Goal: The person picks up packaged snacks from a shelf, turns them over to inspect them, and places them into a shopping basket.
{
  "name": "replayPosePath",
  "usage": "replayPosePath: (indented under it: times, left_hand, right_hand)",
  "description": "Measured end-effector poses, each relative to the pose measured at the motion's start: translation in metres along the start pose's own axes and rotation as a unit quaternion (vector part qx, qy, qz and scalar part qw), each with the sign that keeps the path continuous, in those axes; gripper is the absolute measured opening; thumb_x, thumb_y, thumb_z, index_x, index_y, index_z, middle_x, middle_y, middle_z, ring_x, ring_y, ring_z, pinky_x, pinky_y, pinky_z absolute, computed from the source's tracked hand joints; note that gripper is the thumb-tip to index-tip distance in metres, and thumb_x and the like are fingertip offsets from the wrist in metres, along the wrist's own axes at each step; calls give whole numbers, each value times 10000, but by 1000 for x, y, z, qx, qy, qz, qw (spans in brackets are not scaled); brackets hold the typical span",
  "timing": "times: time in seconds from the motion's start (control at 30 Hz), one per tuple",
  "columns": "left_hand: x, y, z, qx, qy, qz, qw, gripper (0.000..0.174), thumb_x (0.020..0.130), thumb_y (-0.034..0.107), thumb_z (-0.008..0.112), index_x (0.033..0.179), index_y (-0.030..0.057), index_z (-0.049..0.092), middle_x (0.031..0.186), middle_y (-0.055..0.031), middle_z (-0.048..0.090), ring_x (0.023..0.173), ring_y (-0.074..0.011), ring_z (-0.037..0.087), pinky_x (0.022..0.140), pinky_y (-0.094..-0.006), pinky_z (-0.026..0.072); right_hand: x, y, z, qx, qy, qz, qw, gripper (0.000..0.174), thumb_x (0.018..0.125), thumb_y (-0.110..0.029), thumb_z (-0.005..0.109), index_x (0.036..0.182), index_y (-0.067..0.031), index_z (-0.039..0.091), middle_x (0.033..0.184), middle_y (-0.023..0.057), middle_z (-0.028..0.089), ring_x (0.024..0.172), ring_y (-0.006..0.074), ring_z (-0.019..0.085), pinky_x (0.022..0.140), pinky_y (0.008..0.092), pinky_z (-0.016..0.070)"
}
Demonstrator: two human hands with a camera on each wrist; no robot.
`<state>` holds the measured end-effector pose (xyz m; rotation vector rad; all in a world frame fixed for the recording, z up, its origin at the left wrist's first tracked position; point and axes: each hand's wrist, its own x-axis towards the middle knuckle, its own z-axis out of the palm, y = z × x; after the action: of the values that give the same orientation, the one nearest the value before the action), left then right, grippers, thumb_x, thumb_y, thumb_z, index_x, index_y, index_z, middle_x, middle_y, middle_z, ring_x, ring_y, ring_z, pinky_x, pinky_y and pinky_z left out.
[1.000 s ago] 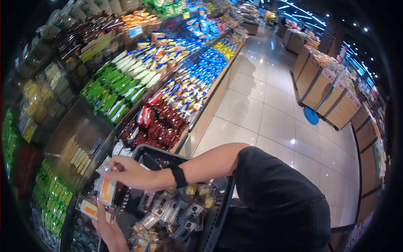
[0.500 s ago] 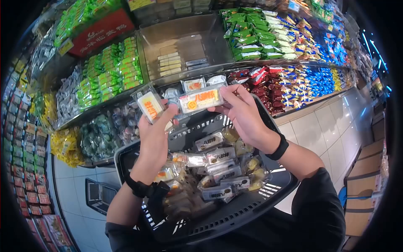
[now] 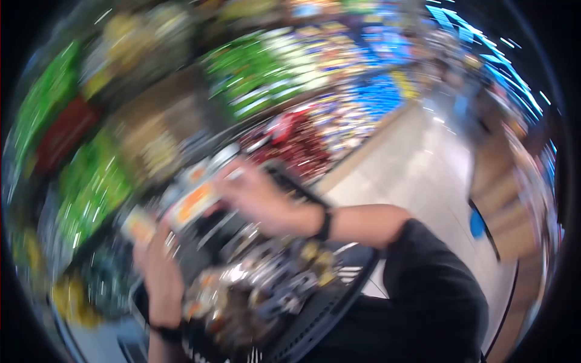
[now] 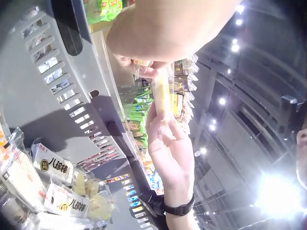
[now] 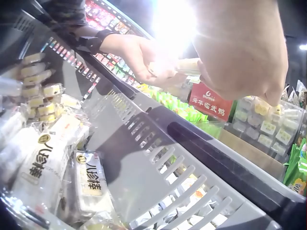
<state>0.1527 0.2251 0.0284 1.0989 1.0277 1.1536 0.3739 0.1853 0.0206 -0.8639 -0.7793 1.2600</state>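
Note:
My left hand (image 3: 162,275) holds a small clear-wrapped snack pack (image 3: 140,225) with a yellow-orange label. Beside it, my right hand (image 3: 263,199) pinches a longer snack pack (image 3: 195,204) by its end, orange and white on its face. Both packs are raised over the far rim of a dark grey shopping basket (image 5: 127,184), close to each other. Motion blurs the head view, so the print cannot be read there. Inside the basket lie many wrapped snack packs (image 5: 91,184), white with black lettering, along with some yellowish ones.
Behind the basket stands a shelf of bins with green packets (image 3: 254,72), dark red packets (image 3: 302,145) and blue packets (image 3: 378,97). One bin (image 3: 163,115) holds a few pale packs. A tiled aisle (image 3: 399,163) runs off to the right, with wooden display stands (image 3: 505,181) beyond.
The head view swings left toward the shelf, then back right, and is now blurred. Both hands keep their snack packs; the packs stand side by side over the basket's edge.

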Motion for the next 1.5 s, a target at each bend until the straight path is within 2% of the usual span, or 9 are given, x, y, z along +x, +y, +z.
replayPosePath:
  times: [0.07, 0.17, 0.23, 0.77, 0.83, 0.87, 0.93, 1.1, 1.5]
  left_hand:
    - [12, -10, -11, -16, -7, -36, 999, 324, 944, 169, 709, 1219, 39, 599, 1070, -26, 618, 892, -121, 602, 757, -293, 509]
    - [15, -23, -21, -21, -7, -17, 1000, 379, 957, 241, 694, 1261, 43, 582, 1048, -41, 642, 861, -111, 618, 714, -280, 510]
    - [5, -9, -28, 314, -157, 149, 924, 510, 1016, 205, 577, 1450, -46, 484, 1312, -282, 588, 1266, -421, 509, 1123, -468, 336]
    - [11, -16, -25, 237, -119, 128, 956, 522, 956, 47, 630, 1441, -61, 472, 1339, -250, 585, 1200, -363, 578, 1029, -440, 463]
    - [32, -25, -33, -281, -100, -154, 942, 493, 951, 7, 624, 1421, -52, 488, 1378, -235, 558, 1252, -356, 549, 1041, -431, 461]
    - [20, -17, -23, -281, -96, -153, 943, 493, 951, 7, 624, 1421, -52, 488, 1378, -235, 558, 1252, -356, 549, 1041, -431, 461]
    - [-3, -8, -9, 251, -118, 111, 954, 465, 967, 43, 630, 1408, -31, 501, 1440, -203, 502, 1270, -338, 531, 1049, -417, 462]
    - [-8, 2, 7, -197, -96, -223, 950, 368, 1048, 376, 548, 1299, 108, 565, 1143, -50, 641, 1073, -177, 633, 908, -368, 531]
    - [-7, -6, 11, -214, -92, -121, 965, 381, 908, 72, 707, 1248, 72, 536, 1138, -48, 633, 1039, -173, 629, 910, -342, 513]
  right_hand:
    - [7, 8, 2, 19, 0, -7, 1000, 254, 983, -97, 652, 1085, -69, 421, 950, 31, 550, 856, 133, 632, 736, 349, 633]
    - [5, 11, 4, 4, -1, -10, 1000, 298, 1012, -96, 612, 1234, -65, 416, 1033, 146, 687, 835, 198, 703, 754, 313, 597]
    - [5, 10, 4, 29, -27, -31, 999, 289, 989, -83, 636, 1204, -46, 446, 1018, 126, 685, 853, 180, 691, 757, 305, 586]
    - [2, 25, -3, -355, -142, -188, 905, 306, 681, -90, 823, 928, -12, 660, 807, 94, 629, 748, 259, 626, 680, 380, 496]
    - [-2, 26, 2, -388, -74, -257, 882, 248, 693, -72, 812, 866, -46, 636, 853, 102, 606, 871, 332, 578, 781, 423, 458]
    - [-4, 22, 5, -386, -78, -257, 883, 248, 693, -72, 812, 866, -46, 636, 853, 102, 606, 871, 332, 578, 781, 423, 458]
    - [-5, 10, 7, -375, -63, -395, 836, 219, 714, -49, 798, 863, -67, 639, 893, 84, 603, 952, 312, 555, 844, 419, 437]
    - [-13, -4, 17, -316, -180, -422, 831, 175, 722, 42, 775, 820, -56, 669, 1020, 71, 616, 1051, 298, 554, 942, 428, 433]
    - [-14, -15, 11, -371, -161, -408, 819, 225, 686, 68, 753, 853, -72, 700, 1141, 106, 654, 1089, 285, 611, 918, 387, 487]
